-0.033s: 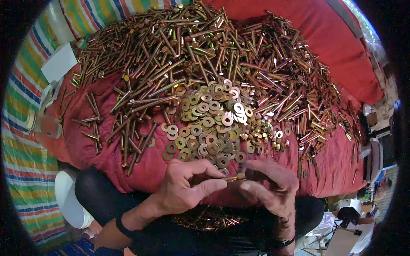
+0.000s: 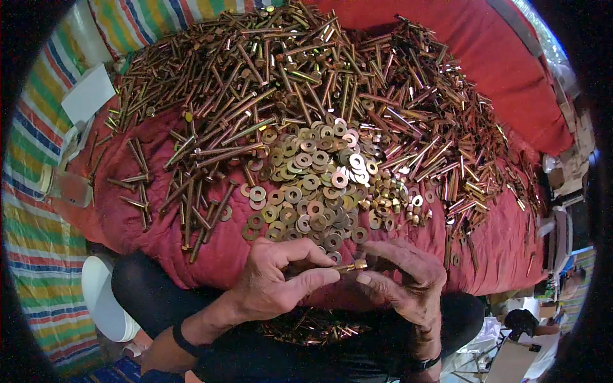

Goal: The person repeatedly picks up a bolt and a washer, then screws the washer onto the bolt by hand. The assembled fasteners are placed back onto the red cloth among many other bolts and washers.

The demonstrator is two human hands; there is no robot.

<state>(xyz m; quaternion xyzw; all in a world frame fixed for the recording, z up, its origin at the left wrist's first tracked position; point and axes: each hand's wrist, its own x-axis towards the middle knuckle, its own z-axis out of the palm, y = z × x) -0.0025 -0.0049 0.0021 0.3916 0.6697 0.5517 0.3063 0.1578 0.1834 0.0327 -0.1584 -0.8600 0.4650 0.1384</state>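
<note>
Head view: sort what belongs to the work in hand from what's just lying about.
In the work:
- left hand, pinching a bolt with an apparent nut on it
- right hand, open around that end
- heaped bolts, washers, nuts

Lying about:
- white bucket
- white sheet
- clear container

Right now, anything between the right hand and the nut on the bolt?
Nothing visible. The right hand's thumb and forefinger are parted on either side of the nut, at the end of the bolt; the left hand grips the bolt further back. The washers lie beyond, outside that gap.
</note>
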